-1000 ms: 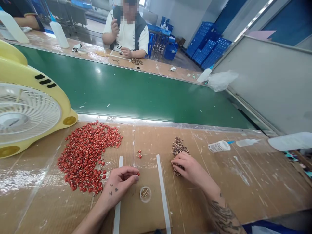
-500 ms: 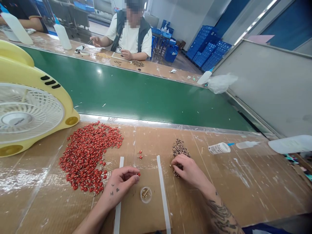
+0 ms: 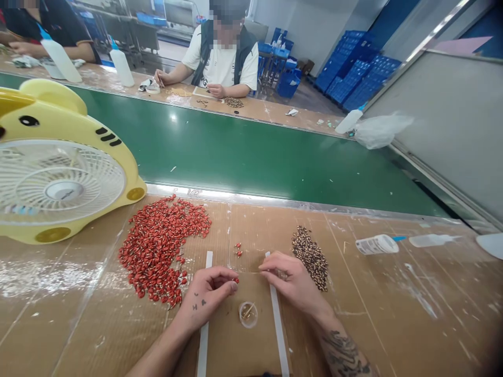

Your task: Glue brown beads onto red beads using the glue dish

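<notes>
The left hand [image 3: 212,293] pinches a red piece [image 3: 236,280] beside the small cup [image 3: 248,314]. The right hand [image 3: 293,280], fingertips nearly together, lies near the dark beads [image 3: 310,257]; whether its fingers grip anything is unclear.

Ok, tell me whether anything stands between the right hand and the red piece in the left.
Nothing visible stands between the right hand and the red piece in the left hand. The small cup sits on the near side; loose red pieces lie beyond.
</notes>
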A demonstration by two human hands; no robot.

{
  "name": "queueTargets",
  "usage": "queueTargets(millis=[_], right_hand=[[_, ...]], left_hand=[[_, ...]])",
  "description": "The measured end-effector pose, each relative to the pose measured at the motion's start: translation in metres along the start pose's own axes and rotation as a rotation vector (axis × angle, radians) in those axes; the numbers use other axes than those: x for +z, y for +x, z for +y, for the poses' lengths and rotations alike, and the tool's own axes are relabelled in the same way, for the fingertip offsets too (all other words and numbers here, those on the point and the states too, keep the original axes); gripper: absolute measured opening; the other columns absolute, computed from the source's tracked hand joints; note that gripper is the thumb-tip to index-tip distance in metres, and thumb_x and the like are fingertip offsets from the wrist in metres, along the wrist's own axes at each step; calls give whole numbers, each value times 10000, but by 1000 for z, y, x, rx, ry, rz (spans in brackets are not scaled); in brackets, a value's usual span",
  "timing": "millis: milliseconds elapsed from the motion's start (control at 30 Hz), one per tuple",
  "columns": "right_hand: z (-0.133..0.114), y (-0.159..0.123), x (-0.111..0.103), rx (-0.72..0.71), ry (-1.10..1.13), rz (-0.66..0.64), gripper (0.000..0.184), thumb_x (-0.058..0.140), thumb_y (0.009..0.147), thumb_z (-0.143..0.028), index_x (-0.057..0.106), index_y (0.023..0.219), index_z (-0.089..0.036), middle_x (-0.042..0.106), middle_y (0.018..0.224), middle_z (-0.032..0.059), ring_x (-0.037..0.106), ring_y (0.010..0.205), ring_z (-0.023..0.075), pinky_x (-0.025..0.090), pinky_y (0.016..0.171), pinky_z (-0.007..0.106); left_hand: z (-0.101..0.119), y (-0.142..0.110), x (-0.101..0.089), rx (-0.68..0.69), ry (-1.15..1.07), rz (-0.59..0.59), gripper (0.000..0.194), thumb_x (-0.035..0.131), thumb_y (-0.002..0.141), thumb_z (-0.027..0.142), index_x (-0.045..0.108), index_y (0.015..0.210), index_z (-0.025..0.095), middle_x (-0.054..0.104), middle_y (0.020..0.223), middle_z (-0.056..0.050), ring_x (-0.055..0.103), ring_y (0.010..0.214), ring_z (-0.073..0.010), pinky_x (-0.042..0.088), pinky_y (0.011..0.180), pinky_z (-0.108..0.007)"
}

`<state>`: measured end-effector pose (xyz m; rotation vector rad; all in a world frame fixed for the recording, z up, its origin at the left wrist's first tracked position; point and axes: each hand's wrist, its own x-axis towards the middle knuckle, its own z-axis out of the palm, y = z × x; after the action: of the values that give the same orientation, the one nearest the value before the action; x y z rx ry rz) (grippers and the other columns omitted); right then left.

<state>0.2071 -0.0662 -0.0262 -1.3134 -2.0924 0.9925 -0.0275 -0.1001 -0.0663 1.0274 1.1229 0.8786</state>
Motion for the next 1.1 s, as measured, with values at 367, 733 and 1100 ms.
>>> queueTargets(millis=[367,733,1100], right_hand=[[-7,5,32,65,285,-25,169,644,867,-202,775,970,-228,693,905,49,632,768,153,479,648,241],[-9,5,44,100,421,-8,48,684,798,-153,702,762,-180,677,806,36,624,734,154,475,661,249],[-13,7,44,42,295,12,96,660,782,-99,696,750,-182,693,790,27,644,743,152,489,703,261]], left_hand=[[3,-2,3,10,-46,11,112,689,735,181,744,825,143,695,670,-17,587,606,-119,451,586,-205],[4,-2,3,89,53,2,136,663,757,161,774,836,162,721,735,-40,614,661,-141,447,604,-220],[-2,0,3,255,222,64,170,634,782,121,783,839,179,724,766,-53,651,685,-156,480,623,-228]])
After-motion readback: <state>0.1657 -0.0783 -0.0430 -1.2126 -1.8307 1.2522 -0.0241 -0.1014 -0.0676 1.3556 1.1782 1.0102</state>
